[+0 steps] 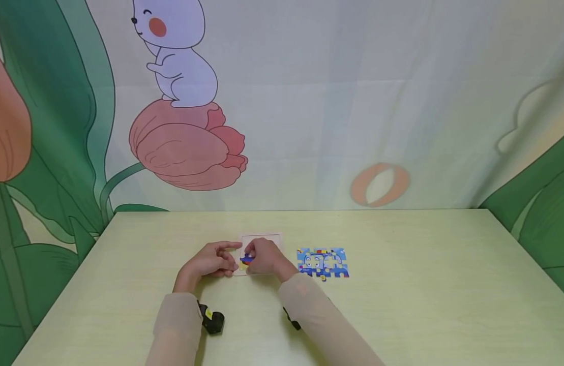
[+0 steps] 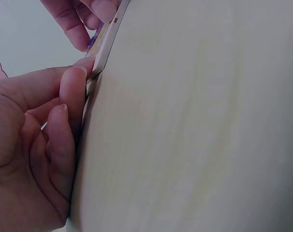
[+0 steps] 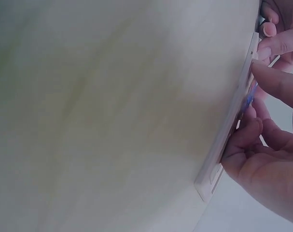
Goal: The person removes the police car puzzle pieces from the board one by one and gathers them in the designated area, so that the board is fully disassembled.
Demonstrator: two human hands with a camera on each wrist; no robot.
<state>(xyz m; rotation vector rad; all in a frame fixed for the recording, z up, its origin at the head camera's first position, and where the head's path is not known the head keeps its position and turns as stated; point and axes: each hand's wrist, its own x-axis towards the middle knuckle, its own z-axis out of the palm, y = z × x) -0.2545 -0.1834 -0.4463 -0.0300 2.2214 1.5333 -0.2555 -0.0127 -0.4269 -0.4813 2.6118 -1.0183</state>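
A shallow pale puzzle tray (image 1: 276, 237) lies on the table, with blue, red and yellow puzzle pieces (image 1: 246, 261) in its lower left corner. My left hand (image 1: 211, 260) holds the tray's left side, its index finger stretched toward the upper part and its thumb near the lower corner. Over the tray, my right hand (image 1: 263, 255) has its fingertips together at the colored pieces and seems to pinch one, though the fingers mostly hide it. From the right wrist, the tray's edge (image 3: 218, 145) shows beneath both hands, with a bit of blue piece (image 3: 250, 96) between the fingers.
Right of the tray lies a group of blue puzzle pieces (image 1: 341, 256) showing a cartoon face, with gaps in it. A small yellowish piece (image 1: 323, 278) sticks out at its lower edge. Behind the pale wooden table (image 1: 423, 284) hangs a printed curtain (image 1: 286, 127).
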